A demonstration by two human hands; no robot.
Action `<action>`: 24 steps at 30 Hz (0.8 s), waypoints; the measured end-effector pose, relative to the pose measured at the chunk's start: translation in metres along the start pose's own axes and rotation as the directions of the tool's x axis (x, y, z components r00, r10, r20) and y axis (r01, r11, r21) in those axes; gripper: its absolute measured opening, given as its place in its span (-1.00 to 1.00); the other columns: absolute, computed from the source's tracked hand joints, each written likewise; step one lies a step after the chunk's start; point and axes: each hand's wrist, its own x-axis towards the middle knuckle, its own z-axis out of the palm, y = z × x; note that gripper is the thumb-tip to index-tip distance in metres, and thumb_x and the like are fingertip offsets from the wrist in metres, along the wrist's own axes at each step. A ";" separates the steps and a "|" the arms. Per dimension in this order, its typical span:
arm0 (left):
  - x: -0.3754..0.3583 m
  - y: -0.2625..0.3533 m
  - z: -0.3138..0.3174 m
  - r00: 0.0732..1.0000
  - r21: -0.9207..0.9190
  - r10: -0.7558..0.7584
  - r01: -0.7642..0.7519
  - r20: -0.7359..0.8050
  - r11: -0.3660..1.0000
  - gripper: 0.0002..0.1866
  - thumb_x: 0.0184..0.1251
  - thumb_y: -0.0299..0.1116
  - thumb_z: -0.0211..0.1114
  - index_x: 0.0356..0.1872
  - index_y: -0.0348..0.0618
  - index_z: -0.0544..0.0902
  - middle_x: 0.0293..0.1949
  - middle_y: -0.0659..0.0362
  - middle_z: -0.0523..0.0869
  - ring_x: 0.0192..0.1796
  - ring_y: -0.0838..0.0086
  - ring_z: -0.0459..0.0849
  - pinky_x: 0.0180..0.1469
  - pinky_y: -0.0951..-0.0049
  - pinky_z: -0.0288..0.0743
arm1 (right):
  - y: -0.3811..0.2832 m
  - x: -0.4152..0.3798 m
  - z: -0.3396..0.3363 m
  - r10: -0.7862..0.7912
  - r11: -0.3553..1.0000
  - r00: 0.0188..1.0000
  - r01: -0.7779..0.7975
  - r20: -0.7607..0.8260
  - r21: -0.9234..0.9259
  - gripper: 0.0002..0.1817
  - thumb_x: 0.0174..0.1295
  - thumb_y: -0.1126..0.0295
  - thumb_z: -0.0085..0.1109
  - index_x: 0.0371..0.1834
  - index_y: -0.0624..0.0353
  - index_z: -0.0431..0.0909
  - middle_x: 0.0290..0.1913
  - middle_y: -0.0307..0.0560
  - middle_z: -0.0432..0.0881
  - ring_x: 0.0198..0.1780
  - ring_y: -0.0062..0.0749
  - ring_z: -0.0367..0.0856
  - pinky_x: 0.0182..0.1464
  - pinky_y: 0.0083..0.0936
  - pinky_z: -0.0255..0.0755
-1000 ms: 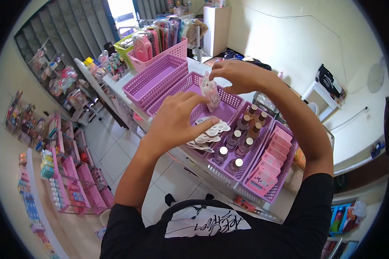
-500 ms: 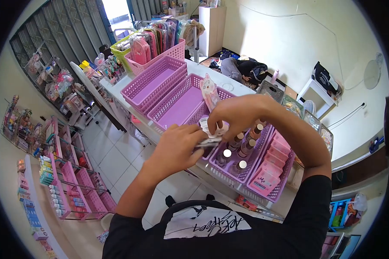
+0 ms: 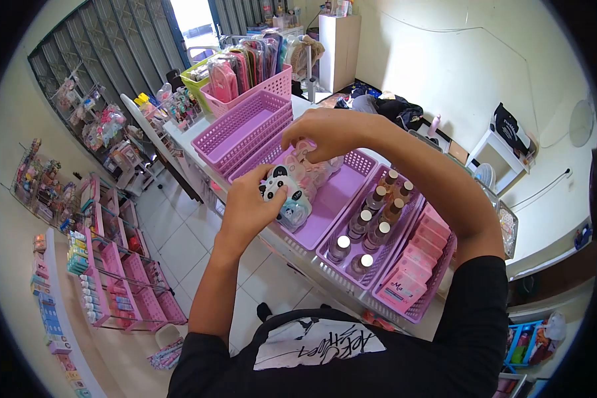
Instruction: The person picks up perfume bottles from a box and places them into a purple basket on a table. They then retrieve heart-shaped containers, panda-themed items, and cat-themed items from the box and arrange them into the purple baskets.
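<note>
My left hand (image 3: 253, 207) is closed on a panda-faced item (image 3: 286, 188), with a clear and light blue part below it, at the left side of a purple basket (image 3: 339, 203). My right hand (image 3: 326, 134) is bent over a pink character item (image 3: 304, 154), its fingertips at the top of it. More pink and clear items (image 3: 317, 174) lie between and below my hands. To the right, a purple basket holds several bottles (image 3: 359, 225) with silver caps, and another holds pink packs (image 3: 408, 282).
Stacked purple baskets (image 3: 242, 136) stand at the back left, before a pink basket (image 3: 280, 85) of pouches. Pink shelving (image 3: 116, 259) is at the left. A white stand with a fan (image 3: 485, 176) is at the right. Dark clothing (image 3: 401, 111) shows beyond the counter.
Both hands have moved apart and left, with my right hand raised. The panda item now shows clearly in my left hand. The character item has shifted down and left, and the view has turned slightly.
</note>
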 end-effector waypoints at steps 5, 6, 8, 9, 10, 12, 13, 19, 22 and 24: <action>-0.004 -0.004 0.001 0.999 0.004 0.024 -0.024 -0.042 1.000 -0.55 0.11 -0.38 0.43 0.05 -0.31 0.63 -0.24 0.01 0.76 -0.30 0.35 0.74 -0.17 0.38 0.58 | 0.009 -0.009 0.000 0.060 0.997 0.998 -0.059 0.028 -0.049 -0.57 0.04 0.46 0.29 0.06 0.21 0.62 -0.01 0.06 0.70 0.08 -0.10 0.66 0.18 -0.24 0.49; -0.005 -0.004 0.001 0.998 0.022 0.046 -0.045 -0.053 0.999 -0.54 0.12 -0.36 0.42 0.07 -0.28 0.63 -0.24 0.01 0.76 -0.32 0.30 0.75 -0.22 0.35 0.58 | 0.011 -0.010 0.000 0.058 0.997 0.998 -0.057 0.027 -0.049 -0.57 0.05 0.45 0.29 0.07 0.21 0.62 0.00 0.05 0.70 0.09 -0.10 0.65 0.20 -0.24 0.49; -0.005 0.000 -0.001 0.999 0.015 -0.025 0.026 -0.036 1.000 -0.55 0.13 -0.34 0.43 0.07 -0.27 0.64 -0.27 0.05 0.75 -0.40 0.39 0.69 -0.30 0.37 0.53 | 0.011 -0.013 0.001 0.058 0.996 0.998 -0.057 0.010 -0.066 -0.57 0.05 0.45 0.29 0.06 0.21 0.62 0.02 0.04 0.69 0.10 -0.09 0.64 0.21 -0.23 0.48; -0.005 0.001 -0.001 0.995 0.010 -0.097 0.098 -0.018 0.995 -0.55 0.14 -0.33 0.44 0.06 -0.27 0.64 -0.30 0.09 0.73 -0.48 0.48 0.63 -0.37 0.40 0.48 | 0.011 -0.015 0.002 0.057 0.995 0.998 -0.057 -0.006 -0.083 -0.58 0.06 0.44 0.30 0.06 0.22 0.62 0.04 0.04 0.68 0.11 -0.09 0.63 0.22 -0.22 0.47; -0.005 -0.001 0.000 0.995 0.010 -0.097 0.097 -0.016 0.995 -0.55 0.14 -0.33 0.44 0.06 -0.27 0.64 -0.30 0.09 0.73 -0.48 0.48 0.63 -0.37 0.40 0.48 | 0.011 -0.016 0.001 0.058 0.995 0.998 -0.058 -0.007 -0.082 -0.58 0.06 0.44 0.30 0.06 0.22 0.62 0.04 0.04 0.68 0.11 -0.09 0.63 0.22 -0.22 0.47; -0.004 -0.005 0.003 0.996 0.016 -0.084 0.084 -0.017 0.996 -0.54 0.15 -0.30 0.45 0.08 -0.26 0.64 -0.35 0.15 0.70 -0.56 0.58 0.49 -0.46 0.43 0.37 | 0.009 -0.019 -0.001 0.064 0.995 0.996 -0.068 -0.054 -0.075 -0.60 0.07 0.44 0.29 0.05 0.21 0.63 0.04 0.03 0.67 0.13 -0.07 0.61 0.24 -0.20 0.45; -0.003 -0.004 0.004 0.996 0.015 -0.083 0.084 -0.014 0.996 -0.54 0.15 -0.30 0.45 0.08 -0.26 0.64 -0.35 0.15 0.70 -0.56 0.58 0.49 -0.46 0.43 0.37 | 0.008 -0.020 -0.002 0.066 0.995 0.996 -0.070 -0.055 -0.074 -0.60 0.07 0.44 0.29 0.05 0.21 0.63 0.04 0.03 0.67 0.13 -0.07 0.61 0.24 -0.20 0.45; 0.009 0.004 0.009 0.989 0.030 -0.037 0.042 -0.145 0.999 -0.63 0.17 -0.28 0.46 -0.09 -0.31 0.64 -0.43 0.16 0.66 -0.56 0.55 0.47 -0.45 0.43 0.38 | 0.014 -0.023 0.008 0.104 0.990 0.990 -0.112 -0.093 -0.084 -0.60 0.12 0.45 0.27 0.07 0.21 0.60 0.02 0.04 0.66 0.14 -0.07 0.59 0.27 -0.17 0.40; 0.010 0.001 0.006 0.992 0.041 -0.043 0.048 -0.118 0.998 -0.72 0.17 -0.36 0.46 -0.20 -0.32 0.62 -0.50 0.19 0.62 -0.54 0.58 0.46 -0.45 0.48 0.36 | 0.014 -0.024 0.012 0.054 0.992 0.992 -0.066 -0.117 -0.103 -0.61 0.13 0.45 0.26 0.07 0.22 0.59 0.03 0.04 0.65 0.15 -0.07 0.58 0.28 -0.18 0.39; 0.004 0.001 0.004 0.989 -0.108 -0.115 0.105 -0.097 0.989 -0.78 0.17 -0.50 0.44 -0.22 -0.28 0.59 -0.46 0.29 0.59 -0.44 0.70 0.45 -0.38 0.61 0.34 | 0.011 -0.023 0.012 0.023 0.989 0.979 -0.052 -0.201 -0.140 -0.60 0.12 0.47 0.19 0.08 0.11 0.63 -0.01 -0.02 0.67 0.13 -0.11 0.58 0.20 -0.24 0.48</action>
